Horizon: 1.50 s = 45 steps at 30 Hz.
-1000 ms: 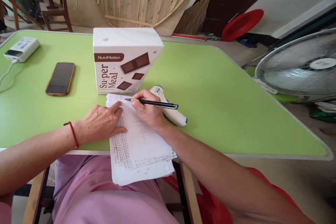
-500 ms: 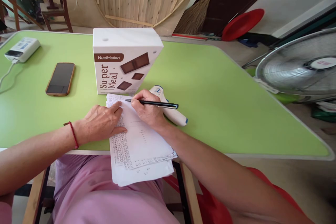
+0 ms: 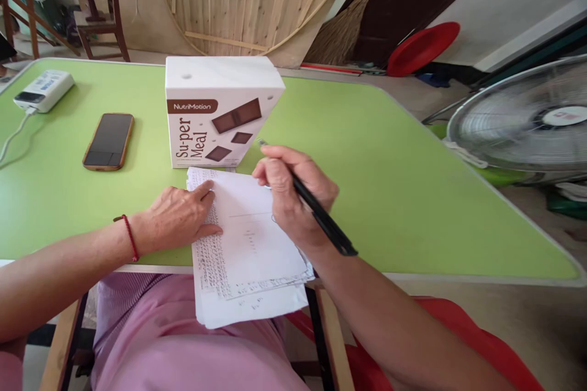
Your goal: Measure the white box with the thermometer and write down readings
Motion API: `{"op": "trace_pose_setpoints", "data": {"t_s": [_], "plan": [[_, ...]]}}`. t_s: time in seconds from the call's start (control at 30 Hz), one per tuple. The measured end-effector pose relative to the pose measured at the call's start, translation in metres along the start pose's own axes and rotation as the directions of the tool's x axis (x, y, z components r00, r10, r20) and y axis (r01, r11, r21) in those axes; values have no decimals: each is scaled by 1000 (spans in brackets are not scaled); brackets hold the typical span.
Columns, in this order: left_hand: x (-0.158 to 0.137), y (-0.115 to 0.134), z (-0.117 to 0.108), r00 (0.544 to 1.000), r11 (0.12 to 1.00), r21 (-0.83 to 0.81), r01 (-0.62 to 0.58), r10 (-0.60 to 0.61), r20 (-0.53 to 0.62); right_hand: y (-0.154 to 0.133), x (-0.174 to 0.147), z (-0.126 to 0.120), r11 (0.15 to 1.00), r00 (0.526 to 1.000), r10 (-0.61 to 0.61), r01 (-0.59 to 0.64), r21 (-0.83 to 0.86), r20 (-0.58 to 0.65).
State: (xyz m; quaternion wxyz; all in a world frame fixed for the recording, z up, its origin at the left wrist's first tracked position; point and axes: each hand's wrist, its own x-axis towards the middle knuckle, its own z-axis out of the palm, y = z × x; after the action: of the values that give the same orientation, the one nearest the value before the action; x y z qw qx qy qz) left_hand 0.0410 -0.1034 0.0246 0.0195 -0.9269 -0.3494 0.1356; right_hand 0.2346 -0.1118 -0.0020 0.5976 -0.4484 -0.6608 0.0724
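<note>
My left hand (image 3: 178,215) lies flat with fingers stretched over the left edge of a stack of paper sheets (image 3: 263,250). Small handwriting covers the sheet edges under it; the top sheet is mostly blank, with a line and a few faint marks. My right hand (image 3: 300,195) is raised over the stack's upper right side, fingers closed around a black pen (image 3: 329,225). The pen's tip points up and away, off the paper. Just behind the sheets stands a white box (image 3: 224,70) printed with brown bars. The white handheld device seen earlier is hidden behind my right hand.
A phone (image 3: 109,140) and a white power bank (image 3: 44,90) with a cable lie at the left of the green table (image 3: 389,195). A standing fan (image 3: 527,116) is beyond the right edge. A red stool (image 3: 440,330) is at my right side.
My right hand has lifted from the sheet and moved right, tilting the pen so its tip points away. It now covers the white device. My left hand stays on the paper.
</note>
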Motion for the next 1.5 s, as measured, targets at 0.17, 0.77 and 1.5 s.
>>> {"op": "trace_pose_setpoints", "data": {"t_s": [0.17, 0.77, 1.5], "plan": [[1, -1, 1, 1000, 1000, 7, -5, 5, -5, 5, -6, -35, 941, 995, 78, -51, -335, 66], [-3, 2, -1, 1000, 999, -44, 11, -11, -2, 48, -31, -53, 860, 912, 405, -404, -312, -65], [5, -69, 6, 324, 762, -633, -137, -569, -756, 16, -52, -24, 765, 855, 512, -496, 410, 79]]}}
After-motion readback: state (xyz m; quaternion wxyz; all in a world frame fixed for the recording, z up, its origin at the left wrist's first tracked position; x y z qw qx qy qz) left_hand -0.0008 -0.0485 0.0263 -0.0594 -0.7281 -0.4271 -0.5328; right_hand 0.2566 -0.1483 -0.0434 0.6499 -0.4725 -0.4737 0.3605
